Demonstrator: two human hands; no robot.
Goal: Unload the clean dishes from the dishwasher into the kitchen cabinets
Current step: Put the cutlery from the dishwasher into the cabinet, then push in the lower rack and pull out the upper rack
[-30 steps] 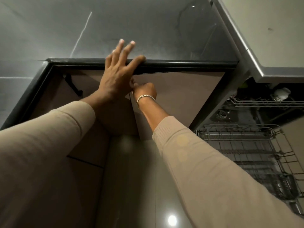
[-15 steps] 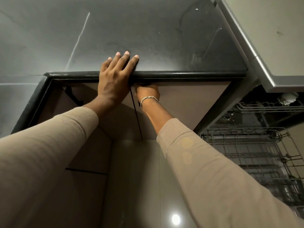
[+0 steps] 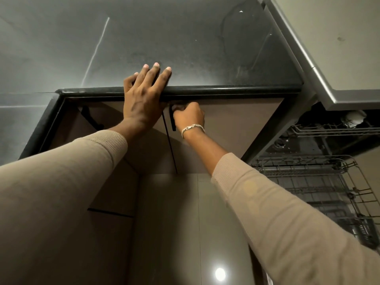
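While left hand (image 3: 144,99) presses flat on countertop edge (image 3: 226,89), fingers straight; right hand (image 3: 189,116) grips cabinet handle (image 3: 173,125).

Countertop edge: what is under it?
Brown cabinet doors; the right hand grips a black handle on one. The doors hide whatever the cabinet holds.

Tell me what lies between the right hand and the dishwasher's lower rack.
Head view: only bare cabinet door, then a dark edge strip, separate the right hand from the lower rack.

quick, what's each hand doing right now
left hand: open, fingers straight, resting on the countertop edge
right hand: closed, gripping the black cabinet door handle
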